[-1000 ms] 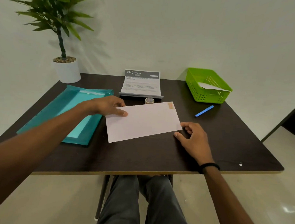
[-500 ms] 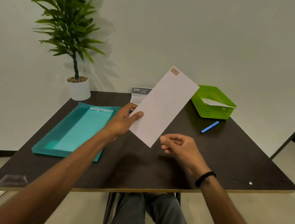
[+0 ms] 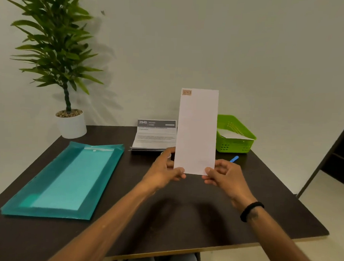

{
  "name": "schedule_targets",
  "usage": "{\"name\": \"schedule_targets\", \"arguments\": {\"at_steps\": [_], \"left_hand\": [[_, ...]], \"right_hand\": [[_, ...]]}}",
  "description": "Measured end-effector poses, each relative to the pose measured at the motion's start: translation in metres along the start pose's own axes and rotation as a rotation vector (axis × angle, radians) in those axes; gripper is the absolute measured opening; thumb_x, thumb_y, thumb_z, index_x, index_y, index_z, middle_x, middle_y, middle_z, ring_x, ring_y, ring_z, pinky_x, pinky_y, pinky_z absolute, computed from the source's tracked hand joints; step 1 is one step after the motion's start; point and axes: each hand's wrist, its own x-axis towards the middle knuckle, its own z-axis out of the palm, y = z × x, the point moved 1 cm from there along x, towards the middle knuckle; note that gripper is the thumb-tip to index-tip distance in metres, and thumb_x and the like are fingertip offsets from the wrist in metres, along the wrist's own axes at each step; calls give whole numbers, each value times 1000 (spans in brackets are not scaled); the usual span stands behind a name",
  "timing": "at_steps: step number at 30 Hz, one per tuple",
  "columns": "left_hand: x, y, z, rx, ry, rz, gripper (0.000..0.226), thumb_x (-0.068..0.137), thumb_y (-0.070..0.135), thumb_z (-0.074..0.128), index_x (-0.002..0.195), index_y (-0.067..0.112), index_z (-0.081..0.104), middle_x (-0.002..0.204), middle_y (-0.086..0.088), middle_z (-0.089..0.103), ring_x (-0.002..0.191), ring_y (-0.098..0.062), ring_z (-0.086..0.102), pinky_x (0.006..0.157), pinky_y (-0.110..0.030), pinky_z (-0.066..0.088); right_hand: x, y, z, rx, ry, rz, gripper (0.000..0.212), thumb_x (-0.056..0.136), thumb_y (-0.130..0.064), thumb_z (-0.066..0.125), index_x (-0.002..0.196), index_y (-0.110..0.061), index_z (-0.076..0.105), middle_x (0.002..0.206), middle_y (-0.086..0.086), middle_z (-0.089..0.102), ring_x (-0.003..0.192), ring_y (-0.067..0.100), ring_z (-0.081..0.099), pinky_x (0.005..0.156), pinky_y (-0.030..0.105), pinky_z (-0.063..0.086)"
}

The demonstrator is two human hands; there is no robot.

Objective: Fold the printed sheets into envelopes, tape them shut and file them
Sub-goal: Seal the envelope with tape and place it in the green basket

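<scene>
Pinching upright envelope (image 3: 196, 131) by bottom corners, left hand (image 3: 163, 174), right hand (image 3: 223, 175).

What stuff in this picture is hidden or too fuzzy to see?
Head view:
- Blue pen: mostly hidden behind the right hand.
- Printed sheets: small text too blurred to read; right edge covered by the envelope.
- Envelope's other side: faces away.
- Paper in the green basket: partly behind the rim.
- Left hand hides the table beneath.

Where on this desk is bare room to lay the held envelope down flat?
Bare tabletop lies between the teal folder and the right edge, under both hands. The back is crowded: printed sheets, green basket, blue pen, potted plant.
</scene>
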Motion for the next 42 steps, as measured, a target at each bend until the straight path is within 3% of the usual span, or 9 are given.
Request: {"name": "schedule_targets", "arguments": {"at_steps": [3,7,11,17,21,24,26,32,42], "left_hand": [[20,6,19,32,6,-9,66,90,5,77,146,23,45,95,-10,79,86,-22,78,80,-29,62],[56,15,53,110,0,39,68,88,11,80,144,31,45,87,-1,80,87,-12,77,97,-42,59],[90,23,87,167,1,70,61,88,12,79,139,29,50,84,2,79,84,-10,76,92,-40,60],[126,30,118,148,-4,36,22,91,10,78,112,13,73,83,-5,79,81,-13,77,85,-33,64],[151,32,126,44,10,-13,20,88,5,79,107,8,73,83,-11,78,79,-17,76,79,-30,63],[169,34,127,-46,56,-63,20,85,3,81,103,8,75,91,-15,78,80,-17,76,74,-26,62],[178,34,127,-68,85,-71,21,81,3,84,100,10,78,94,-12,78,87,-20,77,81,-29,63],[190,33,127,-68,115,-40,12,88,8,81,99,9,78,87,-10,79,80,-15,76,78,-24,62],[174,22,146,-70,77,65,12,89,6,79,101,7,80,86,-12,78,82,-22,78,84,-32,64]], "right_hand": [[14,-9,-38,-103,7,-12,18,98,-4,70,116,-6,68,98,12,79,84,22,80,74,29,64],[32,-24,-84,-143,59,-1,17,98,1,68,114,-5,66,100,18,77,78,20,79,68,22,64],[54,-28,-121,-157,92,69,25,96,1,70,120,-4,65,101,16,77,79,21,79,66,23,64],[89,-29,-153,-79,149,137,37,93,4,72,128,-5,62,104,21,76,86,29,78,69,30,66],[113,-26,-161,33,200,127,35,90,10,74,123,6,62,111,33,71,84,33,74,72,33,65],[130,-28,-161,54,211,74,34,84,11,78,115,14,64,110,29,71,88,30,73,74,25,64],[141,-26,-161,36,219,48,35,82,11,81,113,16,66,105,26,71,85,27,72,76,24,64],[165,-17,-162,-141,339,-32,15,78,5,86,88,-3,77,96,22,76,91,31,75,98,46,60],[136,-12,-181,-291,351,-46,16,77,-4,89,88,-12,81,96,9,79,95,25,75,94,40,59]]}}
